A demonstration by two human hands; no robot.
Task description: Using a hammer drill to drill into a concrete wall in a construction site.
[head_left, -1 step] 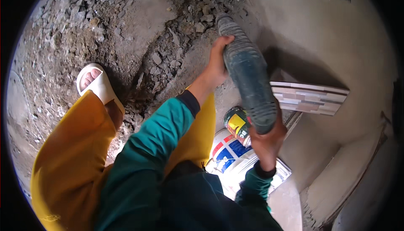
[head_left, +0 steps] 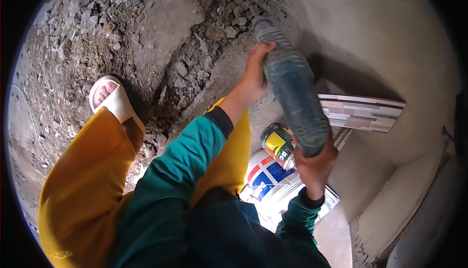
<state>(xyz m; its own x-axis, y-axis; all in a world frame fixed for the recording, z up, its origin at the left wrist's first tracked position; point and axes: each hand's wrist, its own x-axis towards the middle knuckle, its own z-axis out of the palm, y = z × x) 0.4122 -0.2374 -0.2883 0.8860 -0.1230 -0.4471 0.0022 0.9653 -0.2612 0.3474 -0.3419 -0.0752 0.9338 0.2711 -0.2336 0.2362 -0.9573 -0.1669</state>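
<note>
A dark green demolition hammer, dusty and slightly blurred, slants across the middle of the view. Its ribbed grey front end points away from me at the broken floor, and whatever bit it carries is hard to make out against the rubble. My left hand is closed around the front part of the body, thumb on top. At the rear end, my right hand is wrapped round the handle, most of which the body hides. Broken concrete chunks lie along a rough trench to the left of the tool.
Below the tool stand a dark green tin with a yellow label and a white bucket with blue and red marks. A patterned tile panel leans by the plastered wall at right. My sandalled foot rests on loose rubble.
The demolition hammer and both hands have shifted slightly to the right, the rear end most. Both hands keep their hold.
</note>
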